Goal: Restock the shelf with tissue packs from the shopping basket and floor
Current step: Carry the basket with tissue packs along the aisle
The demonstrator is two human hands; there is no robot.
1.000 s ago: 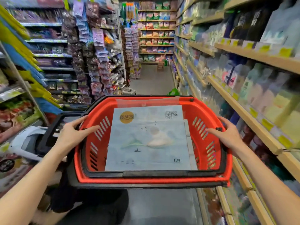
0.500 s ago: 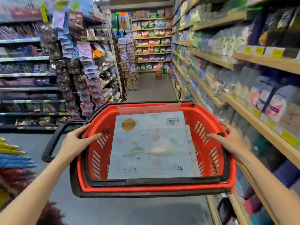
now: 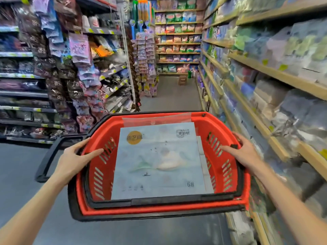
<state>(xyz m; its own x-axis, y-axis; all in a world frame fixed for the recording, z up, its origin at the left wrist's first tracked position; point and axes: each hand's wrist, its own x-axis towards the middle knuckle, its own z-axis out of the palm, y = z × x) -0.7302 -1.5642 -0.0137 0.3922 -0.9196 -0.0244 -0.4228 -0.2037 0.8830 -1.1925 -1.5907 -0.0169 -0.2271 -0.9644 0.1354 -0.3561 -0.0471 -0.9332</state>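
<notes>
A red shopping basket (image 3: 228,174) with black rim and handles hangs in front of me at waist height. Inside lies a large pale blue tissue pack (image 3: 159,161) with a gold round logo, flat and filling most of the basket. My left hand (image 3: 74,161) grips the basket's left rim, thumb over the edge. My right hand (image 3: 242,152) grips the right rim. On my right run wooden shelves (image 3: 276,76) stocked with tissue packs.
Racks of hanging packets (image 3: 79,68) line the left side of the aisle. The grey floor (image 3: 169,96) runs ahead to a far shelf wall, with a small wooden stool (image 3: 182,80) near it. A black basket handle (image 3: 47,160) sticks out to the left.
The basket has stayed in both hands while I rose and moved forward along the aisle. The low goods at the left have dropped out of sight.
</notes>
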